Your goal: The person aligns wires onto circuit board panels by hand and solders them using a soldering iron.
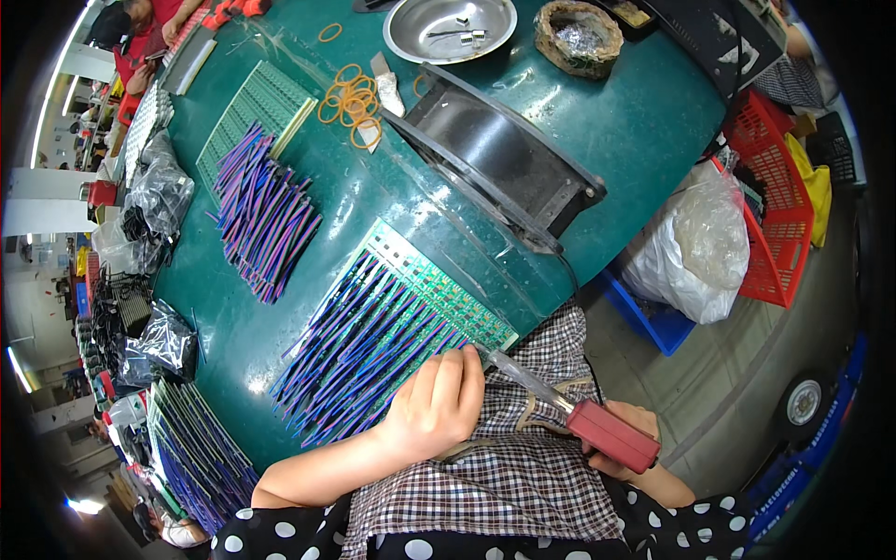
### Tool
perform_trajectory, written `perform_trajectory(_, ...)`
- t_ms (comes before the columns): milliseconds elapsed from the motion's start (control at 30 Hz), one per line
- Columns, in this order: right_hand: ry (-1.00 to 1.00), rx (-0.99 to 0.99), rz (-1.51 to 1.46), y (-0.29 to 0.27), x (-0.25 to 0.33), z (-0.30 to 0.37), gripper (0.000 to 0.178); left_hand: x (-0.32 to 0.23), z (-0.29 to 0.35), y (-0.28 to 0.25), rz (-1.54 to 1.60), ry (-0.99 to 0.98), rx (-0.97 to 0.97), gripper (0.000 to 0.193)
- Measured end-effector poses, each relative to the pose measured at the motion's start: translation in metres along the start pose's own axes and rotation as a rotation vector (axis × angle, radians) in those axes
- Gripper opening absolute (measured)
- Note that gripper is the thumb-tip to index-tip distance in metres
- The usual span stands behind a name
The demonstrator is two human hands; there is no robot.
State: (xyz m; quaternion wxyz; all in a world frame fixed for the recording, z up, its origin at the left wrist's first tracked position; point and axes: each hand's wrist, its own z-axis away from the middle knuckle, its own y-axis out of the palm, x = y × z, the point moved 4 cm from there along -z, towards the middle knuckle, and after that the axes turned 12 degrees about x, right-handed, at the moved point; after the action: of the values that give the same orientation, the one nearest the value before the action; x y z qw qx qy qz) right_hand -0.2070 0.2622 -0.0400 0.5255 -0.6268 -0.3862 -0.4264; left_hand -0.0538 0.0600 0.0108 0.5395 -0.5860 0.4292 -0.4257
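Note:
A green circuit board panel [434, 285] lies on the green table in front of me, with many blue, purple and black wires [359, 350] laid across it. My left hand [439, 401] is closed in a pinch at the panel's near right corner; its fingertips seem to hold a wire end, partly hidden by the fingers. My right hand [630, 425] grips a soldering gun [611, 437] by its red body. The gun's metal tube points up and left, its tip beside my left fingertips at the panel's edge.
A bundle of loose wires [266, 215] rests by more bare panels [252, 112]. Farther back are rubber bands [352, 103], a black fan [499, 154], a metal bowl [450, 28] and a rough solder pot [579, 37]. Right of the table stand a white bag [695, 247] and red crates [779, 196].

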Motion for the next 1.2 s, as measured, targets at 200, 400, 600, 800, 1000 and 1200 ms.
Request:
perform_trajectory(200,0.157,-0.033,-0.317,0.004,-0.013,0.019,0.067,-0.001,-0.001,0.000,-0.002,0.004,-0.013,0.029)
perform_trajectory(400,0.168,0.069,-0.134,0.007,-0.006,0.007,0.070,0.000,0.000,0.000,0.013,-0.007,-0.007,0.030)
perform_trajectory(600,0.013,-0.051,0.102,0.003,0.006,-0.006,0.062,-0.001,0.001,0.000,0.008,-0.018,0.002,0.030)
perform_trajectory(800,0.170,-0.149,-0.346,0.006,-0.002,0.013,0.072,-0.004,0.001,0.000,-0.009,-0.024,0.032,0.033)
perform_trajectory(1000,0.171,-0.116,-0.333,0.005,-0.002,0.016,0.072,-0.002,0.002,-0.002,0.042,-0.048,0.041,0.037)
perform_trajectory(1200,0.200,0.002,-0.195,0.003,-0.008,0.016,0.072,-0.002,0.002,-0.001,0.062,-0.025,0.022,0.037)
